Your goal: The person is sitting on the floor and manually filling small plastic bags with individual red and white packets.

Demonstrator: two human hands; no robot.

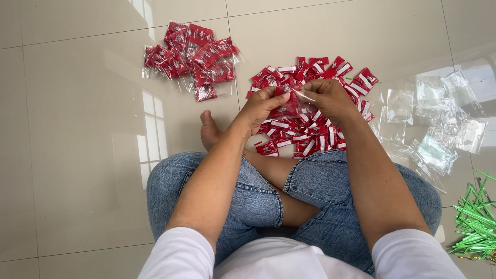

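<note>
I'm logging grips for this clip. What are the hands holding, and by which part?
Both hands, left and right, pinch one small clear bag holding red pieces, gripping its top edge from either side.

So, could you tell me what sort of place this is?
Probably a room at home used for hand-packing: the person sits cross-legged on a glossy tiled floor, with loose red sachets, bagged ones and empty clear bags around.
</note>
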